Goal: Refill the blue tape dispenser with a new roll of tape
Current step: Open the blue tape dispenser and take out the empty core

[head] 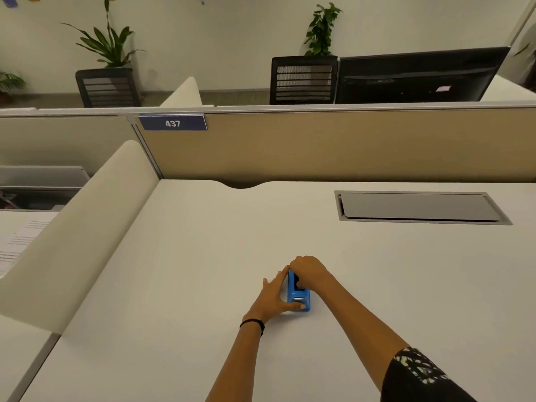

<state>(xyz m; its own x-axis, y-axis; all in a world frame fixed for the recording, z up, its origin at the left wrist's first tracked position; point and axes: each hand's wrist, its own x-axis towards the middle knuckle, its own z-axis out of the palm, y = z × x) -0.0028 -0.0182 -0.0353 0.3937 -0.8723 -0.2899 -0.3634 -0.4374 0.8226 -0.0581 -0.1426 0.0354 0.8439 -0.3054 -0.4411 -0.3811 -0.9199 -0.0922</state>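
Dispenser [298, 295] on surface [203, 256], toward near edge, about midway across. Left hand [272, 297] straight-fingered against its left side, thumb across near end. Right hand [310, 271] curled over far top, gripping dispenser, possibly the dark part inside.

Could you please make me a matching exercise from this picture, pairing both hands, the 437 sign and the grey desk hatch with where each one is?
Things
1. left hand
2. right hand
3. 437 sign
4. grey hatch

Places
A. set into the desk top, far right
B. curled over the far end of the blue tape dispenser
C. hung at the top of the partition, towards its left
D. laid along the dispenser's left side, thumb at its near end

Pairs: 1-D, 2-B, 3-C, 4-A
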